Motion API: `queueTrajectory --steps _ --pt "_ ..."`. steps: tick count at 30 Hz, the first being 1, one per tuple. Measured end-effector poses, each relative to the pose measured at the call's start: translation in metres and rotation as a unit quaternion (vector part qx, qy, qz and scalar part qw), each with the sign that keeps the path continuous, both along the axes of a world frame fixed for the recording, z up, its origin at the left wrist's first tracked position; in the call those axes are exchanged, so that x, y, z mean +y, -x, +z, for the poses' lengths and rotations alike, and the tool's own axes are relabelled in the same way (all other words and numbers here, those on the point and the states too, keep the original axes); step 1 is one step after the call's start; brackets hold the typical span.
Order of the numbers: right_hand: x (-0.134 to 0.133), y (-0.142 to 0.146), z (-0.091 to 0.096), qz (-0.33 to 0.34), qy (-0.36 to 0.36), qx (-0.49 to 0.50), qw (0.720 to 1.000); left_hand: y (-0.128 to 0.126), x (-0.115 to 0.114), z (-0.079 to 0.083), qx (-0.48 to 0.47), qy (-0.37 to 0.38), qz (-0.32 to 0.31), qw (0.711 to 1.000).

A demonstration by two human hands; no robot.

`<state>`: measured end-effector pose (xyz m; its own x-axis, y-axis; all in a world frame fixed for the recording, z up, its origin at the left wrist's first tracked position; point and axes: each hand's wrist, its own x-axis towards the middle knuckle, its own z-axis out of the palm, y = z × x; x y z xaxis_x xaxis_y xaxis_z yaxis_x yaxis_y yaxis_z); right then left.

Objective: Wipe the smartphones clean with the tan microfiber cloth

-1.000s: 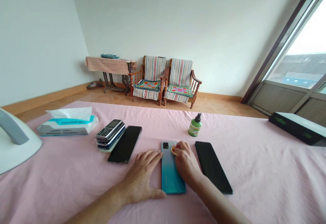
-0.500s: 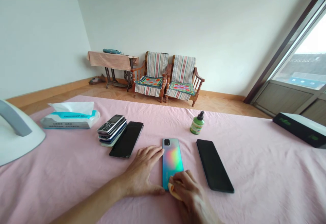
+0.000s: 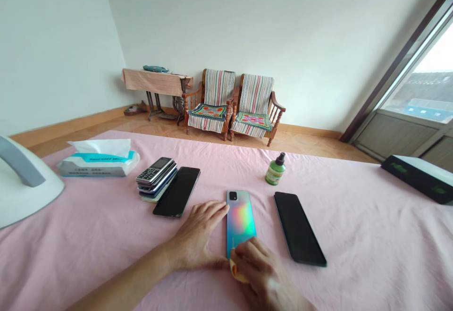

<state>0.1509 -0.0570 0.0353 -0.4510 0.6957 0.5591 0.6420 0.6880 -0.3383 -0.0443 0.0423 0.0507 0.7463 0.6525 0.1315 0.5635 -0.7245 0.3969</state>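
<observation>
Wiping looks under way on the blue smartphone (image 3: 242, 214), lying camera side up, nearer than the green spray bottle (image 3: 274, 172) and left of it; the right hand (image 3: 264, 273) pinches a yellowish cloth (image 3: 237, 272) at its bottom end. How much is finished, I can't tell! Glossy back, rainbow sheen mid-panel. Left hand (image 3: 198, 236) spread, fingertips at its left edge. Nearer than the bottle, rightward: a black-screened smartphone (image 3: 300, 228), untouched.

The person's hands (image 3: 201, 236) are bare, and the left forearm (image 3: 136, 273) is bare as far as it shows.
</observation>
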Motion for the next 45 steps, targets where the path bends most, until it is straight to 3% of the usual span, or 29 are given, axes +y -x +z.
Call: queueTrajectory --steps 4,9,11,16,21,29,36,45 --pt "0.001 0.0 0.002 0.005 0.011 -0.014 1.0 0.001 -0.001 -0.002 -0.006 -0.004 -0.001 1.0" --pt "-0.004 -0.012 0.005 -0.065 0.067 0.022 0.995 0.003 0.001 -0.002 -0.003 0.003 -0.009 1.0" --pt "-0.004 -0.011 0.006 -0.064 0.092 0.027 0.993 0.003 0.002 -0.003 -0.001 0.004 -0.016 1.0" --pt "0.022 -0.003 0.012 -0.048 0.132 0.005 0.99 0.002 0.0 -0.002 -0.001 0.003 -0.002 1.0" --pt "0.065 -0.006 0.015 -0.132 0.091 -0.017 0.987 0.002 -0.001 0.0 -0.003 0.001 -0.01 1.0" --pt "0.044 0.007 0.002 -0.106 0.102 0.02 0.989 0.002 -0.003 -0.001 -0.013 0.022 0.016 1.0" --pt "0.077 -0.005 0.01 -0.211 0.092 0.023 0.973 0.002 -0.002 -0.001 -0.003 0.017 0.01 1.0" --pt "0.061 0.014 0.001 -0.11 0.101 0.037 0.988 0.0 -0.003 0.002 0.026 0.031 0.034 0.999"
